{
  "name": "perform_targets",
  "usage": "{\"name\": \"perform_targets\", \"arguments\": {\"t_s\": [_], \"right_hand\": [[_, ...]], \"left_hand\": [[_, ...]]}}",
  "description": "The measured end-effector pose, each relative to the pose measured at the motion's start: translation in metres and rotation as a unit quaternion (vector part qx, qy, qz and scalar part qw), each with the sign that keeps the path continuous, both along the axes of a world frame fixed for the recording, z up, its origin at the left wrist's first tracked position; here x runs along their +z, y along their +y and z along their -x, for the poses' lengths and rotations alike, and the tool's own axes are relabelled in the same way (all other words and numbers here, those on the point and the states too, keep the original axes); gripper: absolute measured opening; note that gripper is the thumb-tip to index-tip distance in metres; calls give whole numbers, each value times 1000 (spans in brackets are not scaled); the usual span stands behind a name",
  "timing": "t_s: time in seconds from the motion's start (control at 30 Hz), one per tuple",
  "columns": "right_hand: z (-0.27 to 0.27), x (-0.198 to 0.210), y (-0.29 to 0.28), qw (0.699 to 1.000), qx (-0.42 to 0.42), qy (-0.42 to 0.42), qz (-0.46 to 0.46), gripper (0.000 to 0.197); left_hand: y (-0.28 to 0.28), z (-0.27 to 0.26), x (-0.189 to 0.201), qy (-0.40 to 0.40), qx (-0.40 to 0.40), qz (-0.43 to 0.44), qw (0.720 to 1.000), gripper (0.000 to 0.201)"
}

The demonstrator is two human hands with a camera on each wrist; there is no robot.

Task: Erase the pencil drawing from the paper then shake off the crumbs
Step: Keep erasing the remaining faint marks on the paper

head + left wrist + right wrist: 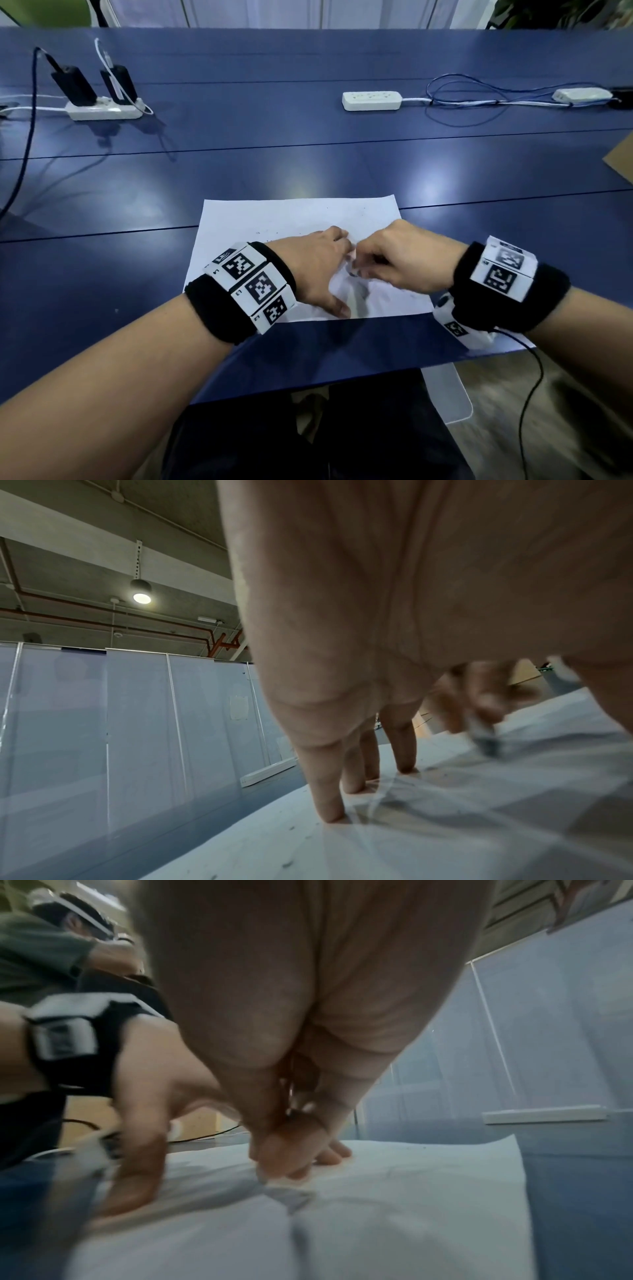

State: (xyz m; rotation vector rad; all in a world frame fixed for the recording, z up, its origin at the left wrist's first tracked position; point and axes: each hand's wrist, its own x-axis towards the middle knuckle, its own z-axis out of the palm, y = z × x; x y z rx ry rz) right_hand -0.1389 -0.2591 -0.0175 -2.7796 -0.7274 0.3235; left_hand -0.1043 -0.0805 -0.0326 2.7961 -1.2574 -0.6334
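Note:
A white sheet of paper lies on the blue table near its front edge. My left hand presses flat on the paper; the fingers are straight, with their tips on the sheet. My right hand pinches a small whitish eraser with a grey, dirty tip against the paper, close to the left fingers. In the right wrist view the eraser touches the sheet, blurred by motion. Small dark crumbs dot the paper. The pencil drawing is mostly hidden by the hands.
A power strip with two black adapters sits at the far left, another power strip with blue cables at the far middle, and a white adapter at the far right. Brown cardboard pokes in at the right edge.

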Motion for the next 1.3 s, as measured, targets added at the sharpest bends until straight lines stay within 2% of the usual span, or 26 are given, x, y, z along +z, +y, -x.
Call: {"name": "perform_targets", "arguments": {"t_s": [0.13, 0.3, 0.37, 0.5, 0.57, 0.7, 0.77, 0.93, 1.13, 1.2, 1.3], "right_hand": [[19, -3, -8, 996, 52, 69, -5, 10], [-10, -7, -7, 999, -13, -11, 34, 10], [-11, -8, -7, 999, -12, -22, 28, 10], [17, -3, -8, 998, 55, 44, 1, 9], [17, -4, -6, 996, 60, 59, 11, 10], [-11, -5, -8, 999, -8, -20, 37, 8], [-10, -6, -9, 999, -5, -33, 28, 9], [24, -4, -10, 997, 67, 43, 9, 9], [-3, -5, -15, 999, -20, -24, 39, 9], [10, -5, -15, 999, 10, -22, 21, 7], [29, -5, -9, 998, 48, 41, 5, 11]], "left_hand": [[0, -1, -1, -4, 0, -9, 1000, 114], [0, 0, 1, 6, 0, 3, 1000, 108], [0, -1, 0, 6, 0, 5, 1000, 107], [0, -2, -3, 2, 0, -3, 1000, 113], [0, -3, -4, 3, 2, -5, 1000, 113], [-1, -2, -2, 2, 0, -3, 1000, 110], [-1, -2, -3, -1, 0, -6, 1000, 110], [-1, -2, -4, 1, 5, -19, 1000, 112], [-2, -1, -1, 1, 5, -21, 1000, 109], [-3, -1, -2, -1, 8, -20, 1000, 111], [-3, -1, -2, 0, 8, -22, 1000, 111]]}}
